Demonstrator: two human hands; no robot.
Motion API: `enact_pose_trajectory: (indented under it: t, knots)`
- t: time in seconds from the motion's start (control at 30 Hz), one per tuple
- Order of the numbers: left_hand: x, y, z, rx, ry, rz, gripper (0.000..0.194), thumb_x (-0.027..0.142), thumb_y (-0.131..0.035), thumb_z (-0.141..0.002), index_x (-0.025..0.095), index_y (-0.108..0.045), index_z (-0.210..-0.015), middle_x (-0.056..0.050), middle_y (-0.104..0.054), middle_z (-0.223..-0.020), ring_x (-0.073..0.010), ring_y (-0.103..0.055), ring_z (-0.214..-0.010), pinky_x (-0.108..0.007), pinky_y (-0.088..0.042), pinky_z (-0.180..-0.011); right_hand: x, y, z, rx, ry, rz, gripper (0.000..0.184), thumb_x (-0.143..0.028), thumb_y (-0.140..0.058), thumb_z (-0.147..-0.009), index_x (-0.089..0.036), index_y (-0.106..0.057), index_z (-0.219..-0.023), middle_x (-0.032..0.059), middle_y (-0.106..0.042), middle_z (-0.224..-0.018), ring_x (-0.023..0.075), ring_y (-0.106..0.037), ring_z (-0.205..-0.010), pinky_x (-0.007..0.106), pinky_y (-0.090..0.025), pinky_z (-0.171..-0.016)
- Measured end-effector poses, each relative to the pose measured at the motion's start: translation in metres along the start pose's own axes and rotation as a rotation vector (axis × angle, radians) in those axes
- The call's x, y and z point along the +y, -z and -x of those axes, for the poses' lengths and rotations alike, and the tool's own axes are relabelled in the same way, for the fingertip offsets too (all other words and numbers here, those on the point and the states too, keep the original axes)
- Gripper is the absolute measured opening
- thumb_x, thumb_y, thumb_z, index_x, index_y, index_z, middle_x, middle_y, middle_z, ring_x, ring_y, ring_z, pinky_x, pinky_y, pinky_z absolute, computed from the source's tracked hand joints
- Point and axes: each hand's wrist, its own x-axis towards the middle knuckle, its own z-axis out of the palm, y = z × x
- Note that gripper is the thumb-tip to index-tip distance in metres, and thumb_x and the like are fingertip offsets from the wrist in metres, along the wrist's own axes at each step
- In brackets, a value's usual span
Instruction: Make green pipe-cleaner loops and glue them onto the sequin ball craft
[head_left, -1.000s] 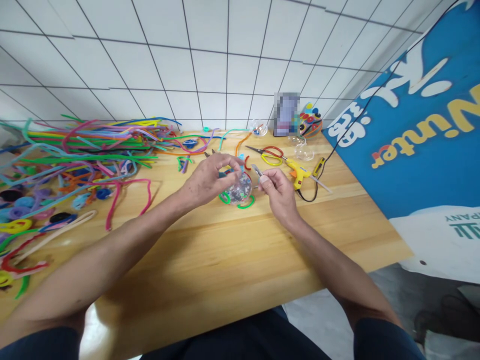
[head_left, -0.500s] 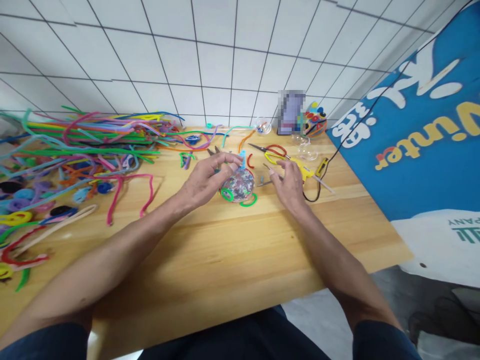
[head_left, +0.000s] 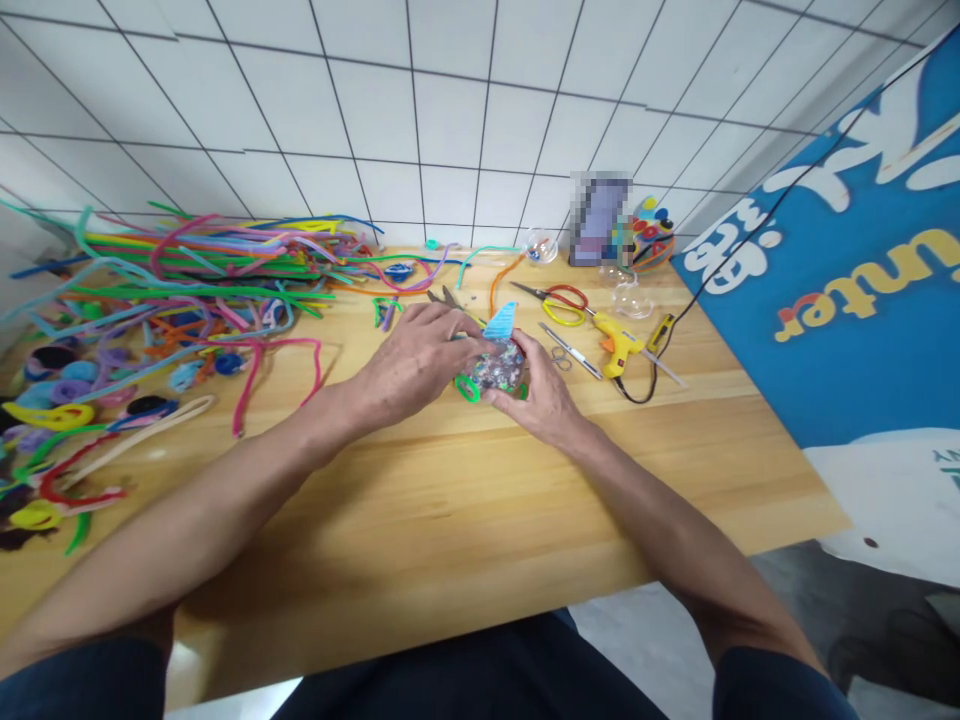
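A see-through ball (head_left: pixel 501 372) packed with multicoloured bits rests on the wooden table between my hands. Green fuzzy loops (head_left: pixel 467 388) sit at its lower edge, and a blue striped fin (head_left: pixel 502 321) stands up from its top. My right hand (head_left: pixel 546 398) is curled round the ball's right side, thumb in front. From the left, my left hand (head_left: pixel 420 362) reaches over with bent fingers pressed against the ball's upper left, beside the fin. Its fingertips are partly hidden, so I cannot tell whether a small piece is between them.
Right of the ball lie a pen-like craft tool (head_left: pixel 571 350), red-and-yellow-handled scissors (head_left: pixel 566 303) and a yellow glue gun (head_left: pixel 619 345) with a cord. Clear plastic domes (head_left: pixel 632 300) and a blurred upright screen (head_left: pixel 600 220) are behind. Pipe cleaners (head_left: pixel 225 265) heap up at left.
My right hand has come left from beside the craft tool and taken hold of the ball. My left hand has lowered onto the ball's upper left. The view has shifted slightly.
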Motion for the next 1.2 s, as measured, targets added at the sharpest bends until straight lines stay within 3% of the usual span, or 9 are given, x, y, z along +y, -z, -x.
enact_pose_trajectory:
  t: [0.3, 0.5, 0.73, 0.83, 0.97, 1.2]
  knots:
    - [-0.006, -0.004, -0.018, -0.053, -0.128, -0.190, 0.021, 0.026, -0.058, -0.114, 0.025, -0.078, -0.109, -0.006, -0.079, -0.109, -0.0239, -0.066, -0.101, -0.039, -0.044, -0.086, -0.006, 0.001, 0.000, -0.024, -0.020, -0.021, 0.098, -0.054, -0.088, -0.089, -0.025, -0.040, -0.170, 0.0217, -0.058, -0.167, 0.0429, -0.057, -0.156, 0.069, -0.049, -0.129]
    - [-0.009, -0.010, -0.015, -0.038, -0.270, -0.340, 0.029, 0.021, -0.045, -0.117, 0.021, -0.073, -0.109, -0.006, -0.076, -0.102, -0.0220, -0.066, -0.091, -0.037, -0.048, -0.080, -0.010, 0.002, -0.002, -0.012, 0.001, 0.004, 0.097, -0.053, -0.087, -0.088, -0.024, -0.040, -0.168, 0.0218, -0.060, -0.166, 0.0425, -0.059, -0.154, 0.069, -0.050, -0.128]
    - [-0.013, -0.023, 0.006, 0.098, -0.155, -0.185, 0.029, 0.029, -0.049, -0.119, 0.017, -0.073, -0.108, -0.009, -0.079, -0.101, -0.0231, -0.071, -0.090, -0.037, -0.052, -0.079, -0.015, -0.003, -0.004, -0.009, 0.005, 0.016, 0.094, -0.054, -0.085, -0.089, -0.024, -0.039, -0.166, 0.0218, -0.059, -0.166, 0.0414, -0.058, -0.154, 0.067, -0.050, -0.127]
    - [-0.014, -0.016, 0.004, 0.036, -0.073, -0.079, 0.026, 0.032, -0.053, -0.117, 0.020, -0.076, -0.114, -0.009, -0.081, -0.106, -0.0235, -0.074, -0.097, -0.037, -0.054, -0.085, -0.013, -0.004, -0.006, -0.004, -0.001, 0.014, 0.095, -0.056, -0.085, -0.089, -0.023, -0.040, -0.166, 0.0227, -0.060, -0.165, 0.0421, -0.058, -0.154, 0.068, -0.049, -0.128]
    - [-0.013, -0.002, -0.007, -0.077, -0.063, -0.003, 0.024, 0.031, -0.056, -0.115, 0.021, -0.078, -0.118, -0.009, -0.081, -0.107, -0.0238, -0.075, -0.101, -0.036, -0.055, -0.088, -0.011, -0.004, -0.007, -0.008, -0.024, 0.003, 0.095, -0.058, -0.086, -0.087, -0.024, -0.043, -0.165, 0.0221, -0.062, -0.163, 0.0425, -0.060, -0.151, 0.068, -0.050, -0.126]
    - [-0.010, -0.002, -0.014, -0.134, -0.111, -0.152, 0.025, 0.019, -0.051, -0.113, 0.017, -0.076, -0.109, -0.012, -0.078, -0.101, -0.0256, -0.072, -0.093, -0.039, -0.055, -0.085, -0.010, -0.005, -0.008, 0.008, -0.012, 0.012, 0.096, -0.055, -0.088, -0.087, -0.024, -0.043, -0.166, 0.0217, -0.062, -0.163, 0.0421, -0.060, -0.151, 0.068, -0.050, -0.126]
